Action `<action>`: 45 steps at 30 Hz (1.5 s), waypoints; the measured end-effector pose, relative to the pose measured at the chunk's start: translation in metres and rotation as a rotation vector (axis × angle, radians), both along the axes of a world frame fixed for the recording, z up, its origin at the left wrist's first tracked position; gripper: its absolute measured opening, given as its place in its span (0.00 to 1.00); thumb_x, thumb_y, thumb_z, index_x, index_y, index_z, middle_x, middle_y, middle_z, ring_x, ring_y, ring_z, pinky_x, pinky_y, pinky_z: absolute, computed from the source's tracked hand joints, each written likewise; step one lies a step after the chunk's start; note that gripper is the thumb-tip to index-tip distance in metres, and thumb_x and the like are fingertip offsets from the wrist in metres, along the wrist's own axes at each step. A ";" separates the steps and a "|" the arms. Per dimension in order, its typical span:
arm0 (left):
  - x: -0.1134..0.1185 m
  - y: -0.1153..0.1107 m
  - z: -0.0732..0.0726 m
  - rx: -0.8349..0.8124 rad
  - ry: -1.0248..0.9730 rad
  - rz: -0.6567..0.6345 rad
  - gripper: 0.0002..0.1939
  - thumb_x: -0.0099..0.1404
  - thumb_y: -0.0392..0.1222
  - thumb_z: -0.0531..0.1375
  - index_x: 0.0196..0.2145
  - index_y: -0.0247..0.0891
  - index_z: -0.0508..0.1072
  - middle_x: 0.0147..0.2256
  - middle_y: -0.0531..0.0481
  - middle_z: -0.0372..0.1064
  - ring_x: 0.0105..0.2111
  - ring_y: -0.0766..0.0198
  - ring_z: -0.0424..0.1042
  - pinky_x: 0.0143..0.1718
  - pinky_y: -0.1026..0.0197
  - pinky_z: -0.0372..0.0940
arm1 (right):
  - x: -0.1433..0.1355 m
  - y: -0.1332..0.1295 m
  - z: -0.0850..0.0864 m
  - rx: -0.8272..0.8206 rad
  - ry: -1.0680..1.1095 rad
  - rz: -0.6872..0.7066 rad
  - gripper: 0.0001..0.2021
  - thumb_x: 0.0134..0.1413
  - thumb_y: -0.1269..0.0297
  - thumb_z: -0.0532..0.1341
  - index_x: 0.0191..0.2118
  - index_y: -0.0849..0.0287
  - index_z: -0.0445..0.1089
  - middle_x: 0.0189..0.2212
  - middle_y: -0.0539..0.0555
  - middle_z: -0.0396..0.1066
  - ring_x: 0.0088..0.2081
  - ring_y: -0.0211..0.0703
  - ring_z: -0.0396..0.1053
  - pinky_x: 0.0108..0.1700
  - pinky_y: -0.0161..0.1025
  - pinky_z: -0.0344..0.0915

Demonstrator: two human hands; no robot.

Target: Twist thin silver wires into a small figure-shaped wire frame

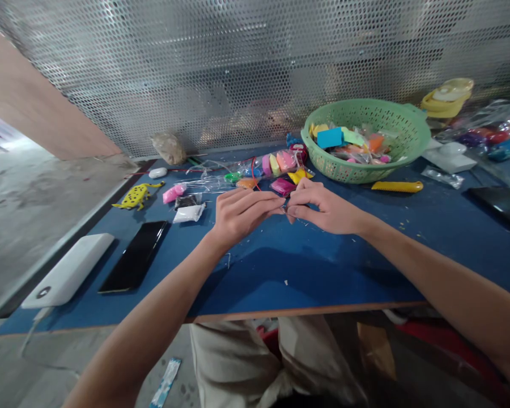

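My left hand (244,212) and my right hand (317,205) meet fingertip to fingertip over the middle of the blue table (289,260). Both are closed in a pinch. Whatever sits between the fingertips is too small and too covered to name. Just behind the hands lie a magenta packet (283,187), a yellow packet (301,174) and an orange packet (247,183). To the left of my left hand are a white packet (189,213), a black packet (187,201) and a pink packet (174,193).
A green basket (365,173) of colourful packets stands at the back right, with a yellow-handled cutter (397,186) before it. At left lie a phone (134,258), a white power bank (70,271) with a cable, and a spotted yellow toy animal (138,196). Perforated metal (221,73) rises behind.
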State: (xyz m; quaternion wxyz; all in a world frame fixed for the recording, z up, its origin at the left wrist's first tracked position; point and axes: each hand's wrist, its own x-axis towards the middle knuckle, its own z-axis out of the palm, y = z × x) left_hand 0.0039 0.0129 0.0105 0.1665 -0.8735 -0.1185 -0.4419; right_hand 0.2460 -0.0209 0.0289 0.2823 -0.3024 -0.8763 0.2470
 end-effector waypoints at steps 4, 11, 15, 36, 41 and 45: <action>0.001 0.000 -0.002 0.037 -0.017 0.030 0.12 0.64 0.41 0.68 0.46 0.46 0.77 0.38 0.54 0.80 0.33 0.66 0.78 0.35 0.62 0.67 | -0.001 -0.004 0.002 0.114 -0.007 -0.074 0.14 0.69 0.59 0.55 0.34 0.55 0.75 0.31 0.51 0.73 0.42 0.47 0.58 0.50 0.49 0.46; 0.007 -0.007 -0.003 0.069 -0.094 0.070 0.13 0.65 0.38 0.65 0.47 0.47 0.76 0.38 0.54 0.80 0.34 0.65 0.79 0.37 0.59 0.67 | -0.007 -0.013 0.004 0.238 0.033 -0.131 0.14 0.69 0.61 0.54 0.33 0.53 0.74 0.30 0.51 0.73 0.42 0.48 0.58 0.50 0.51 0.47; 0.010 -0.014 -0.001 0.049 -0.128 0.082 0.09 0.66 0.38 0.64 0.44 0.46 0.76 0.36 0.54 0.80 0.32 0.64 0.78 0.36 0.58 0.66 | -0.012 -0.018 0.003 0.298 0.032 -0.172 0.14 0.69 0.61 0.54 0.34 0.52 0.75 0.30 0.51 0.73 0.44 0.49 0.59 0.50 0.51 0.47; 0.020 -0.025 0.005 -0.254 -0.152 0.096 0.01 0.66 0.37 0.61 0.35 0.39 0.74 0.34 0.48 0.76 0.35 0.63 0.74 0.39 0.59 0.69 | -0.011 -0.009 -0.012 0.579 -0.048 -0.324 0.14 0.69 0.60 0.53 0.40 0.54 0.77 0.35 0.56 0.74 0.44 0.53 0.56 0.48 0.53 0.49; 0.021 -0.024 0.006 -0.369 -0.153 0.045 0.04 0.69 0.38 0.59 0.35 0.38 0.73 0.33 0.48 0.74 0.33 0.65 0.72 0.37 0.61 0.69 | -0.009 -0.009 -0.012 0.561 -0.054 -0.342 0.14 0.68 0.60 0.54 0.41 0.53 0.77 0.37 0.57 0.74 0.44 0.54 0.55 0.49 0.55 0.49; 0.019 -0.020 0.004 -0.695 -0.159 -0.051 0.07 0.70 0.42 0.59 0.42 0.37 0.74 0.36 0.47 0.74 0.33 0.66 0.73 0.34 0.65 0.71 | -0.011 -0.009 -0.010 0.478 0.010 -0.379 0.13 0.68 0.60 0.54 0.36 0.54 0.76 0.32 0.54 0.73 0.42 0.51 0.57 0.50 0.53 0.47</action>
